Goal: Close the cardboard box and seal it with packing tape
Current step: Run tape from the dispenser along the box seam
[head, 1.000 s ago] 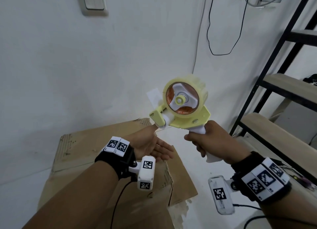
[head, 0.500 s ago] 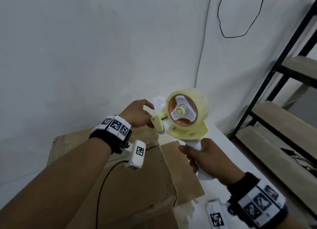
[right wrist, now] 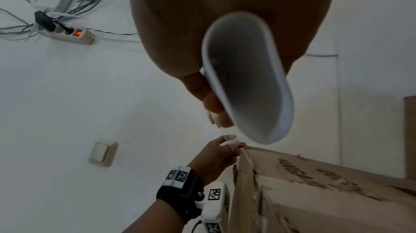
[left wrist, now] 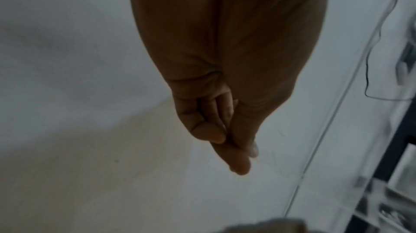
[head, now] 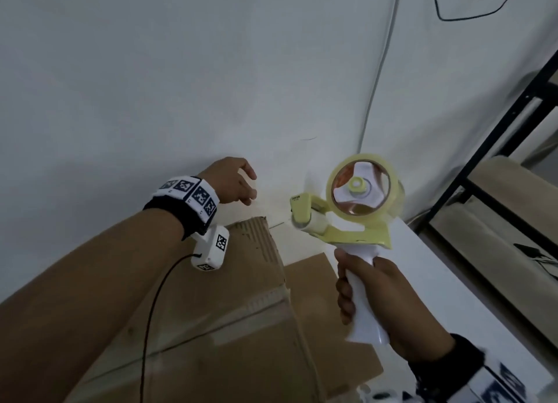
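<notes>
The cardboard box [head: 229, 327] lies low in the head view with its top flaps down; the right wrist view shows it too [right wrist: 315, 192]. My right hand [head: 377, 306] grips the white handle of the yellow tape dispenser [head: 347, 230], held just right of the box's far corner. Its clear tape roll [head: 359, 188] faces me. My left hand [head: 235, 185] hovers beyond the box's far edge, left of the dispenser. Its fingertips [right wrist: 231, 146] pinch the crumpled clear tape end [right wrist: 229, 139]. In the left wrist view the fingers [left wrist: 234, 140] are pressed together.
A loose cardboard flap [head: 326, 312] sticks out to the right of the box over the white table [head: 453, 297]. A black metal shelf [head: 498, 149] stands at the right. The white wall behind carries a cable [head: 374, 79], a light switch [right wrist: 102, 151] and a power strip [right wrist: 67, 34].
My left hand has moved left, away from the dispenser's front, with its fingers pinched, out past the box's far edge. The dispenser has shifted right.
</notes>
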